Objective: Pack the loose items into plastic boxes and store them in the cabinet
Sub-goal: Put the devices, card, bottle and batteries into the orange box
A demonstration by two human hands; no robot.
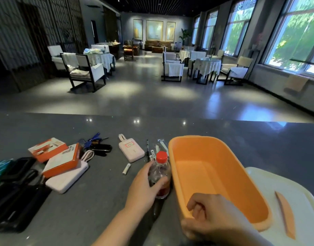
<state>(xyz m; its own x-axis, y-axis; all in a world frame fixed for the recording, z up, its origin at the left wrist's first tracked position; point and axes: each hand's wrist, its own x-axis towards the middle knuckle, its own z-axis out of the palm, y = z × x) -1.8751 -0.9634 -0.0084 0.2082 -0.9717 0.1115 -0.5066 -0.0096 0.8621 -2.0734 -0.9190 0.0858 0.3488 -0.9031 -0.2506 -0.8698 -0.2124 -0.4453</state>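
Nearest the camera, the right hand [211, 215] is seen at the near rim of an orange oval plastic box [216, 176], with its fingers curled over that rim; the grip is clenched on the rim. The box is open-topped, and its long axis runs from the near edge of the table towards the far edge, leaning slightly left at the far end. Under and to the right of the box, a white plastic lid with an orange handle strip [284, 197] is laid at the near right corner of the dark grey table [241, 139].

Just left of the box, a small clear plastic bottle with a red cap [160, 173] is held upright, cap upward, a little dark liquid showing at its bottom. It is grasped round its middle by the left hand [143, 189], with the thumb on the near side and the fingers wrapped behind; the cap rises above the grip, and the base appears to rest on the table.

Farther left, a white battery [126, 169], a pink power bank with a looped cable [131, 150], a bunch of keys with a black fob [97, 145], two orange-and-white cardboard boxes [61, 160], a second pale power bank [67, 180] and black pouches [16, 190] are spread towards the left edge. Pens and small packets [156, 150] lie beyond the bottle.
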